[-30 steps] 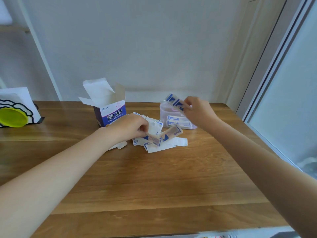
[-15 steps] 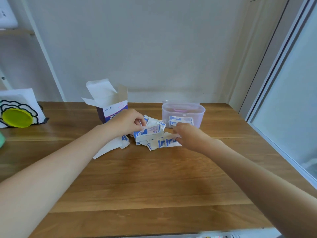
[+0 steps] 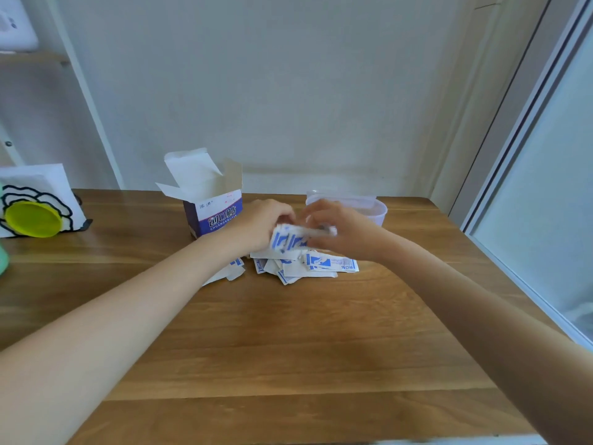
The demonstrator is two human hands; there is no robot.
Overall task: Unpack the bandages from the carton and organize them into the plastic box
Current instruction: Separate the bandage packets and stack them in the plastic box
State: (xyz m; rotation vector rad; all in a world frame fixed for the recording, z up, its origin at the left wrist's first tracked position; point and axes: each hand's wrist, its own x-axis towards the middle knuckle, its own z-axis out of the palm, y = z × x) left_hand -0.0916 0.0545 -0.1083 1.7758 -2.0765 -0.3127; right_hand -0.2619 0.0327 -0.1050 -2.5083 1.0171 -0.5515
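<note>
Now right hand back from plastic box, joining left hand; both pinch bandage bundle above desk pile; next batch forming.

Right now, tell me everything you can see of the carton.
The carton stands upright on the wooden table, near its back edge, left of the plastic box. It looks like thin cardboard: white inside, its front blue and white with printed lettering. The top is open, flaps raised and splayed. What is inside cannot be seen. The left hand overlaps its lower right corner; whether they touch is unclear. Loose bandages lie just to its right.
</note>
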